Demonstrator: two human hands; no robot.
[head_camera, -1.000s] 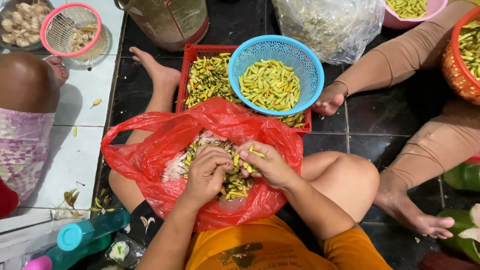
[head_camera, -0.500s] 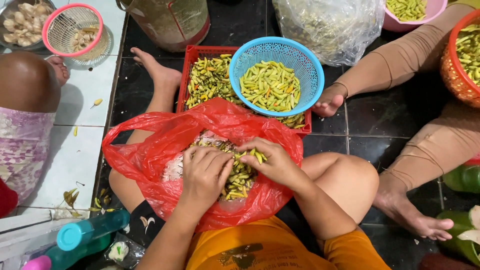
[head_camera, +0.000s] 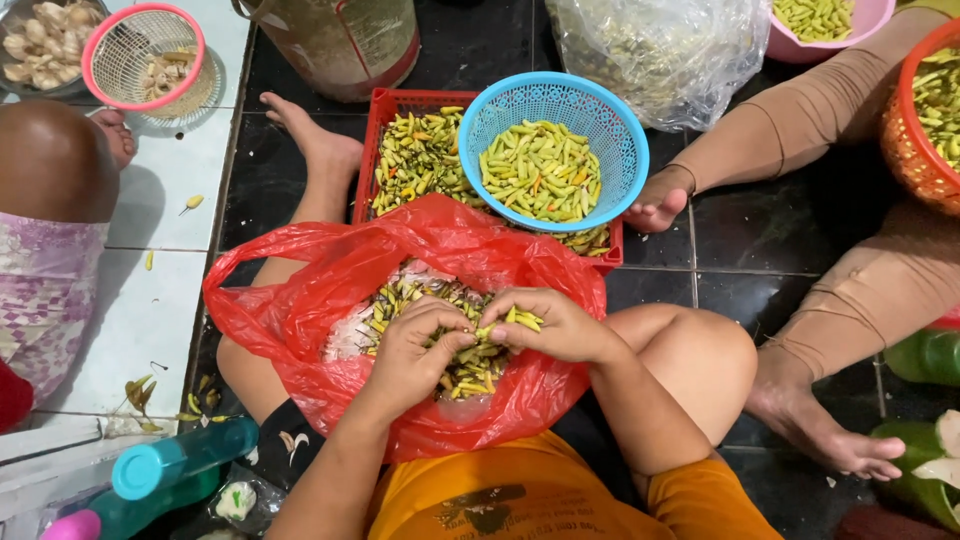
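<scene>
- The red plastic bag (head_camera: 300, 300) lies open on the person's lap, near the middle of the scene; it is thin, soft film that would crumple and slide, so it looks best held at its rolled rim.
- Beyond it on the dark tiled floor (head_camera: 480, 40) stands a red crate (head_camera: 385, 110) of small chillies, with a round blue basket (head_camera: 600, 120) of more green and yellow chillies resting on its right half.
- The heap of chillies (head_camera: 460, 365) in the bag is a loose tangle, pods pointing every way, with no common long axis.
- The left hand (head_camera: 410, 355) is curled over the heap, fingers bent and pinched on something small; what exactly it grips I cannot tell.
- The right hand (head_camera: 555, 325) is partly closed, thumb and fingers holding a small bunch of chillies (head_camera: 518, 320) just above the heap, touching the left hand's fingertips.
- Those held pods lie roughly left to right, ends towards the left hand.
- Each pod seems light, slim, smooth and fairly firm, yet would snap or bruise if squeezed; a gentle pinch near the stalk end would suit.
</scene>
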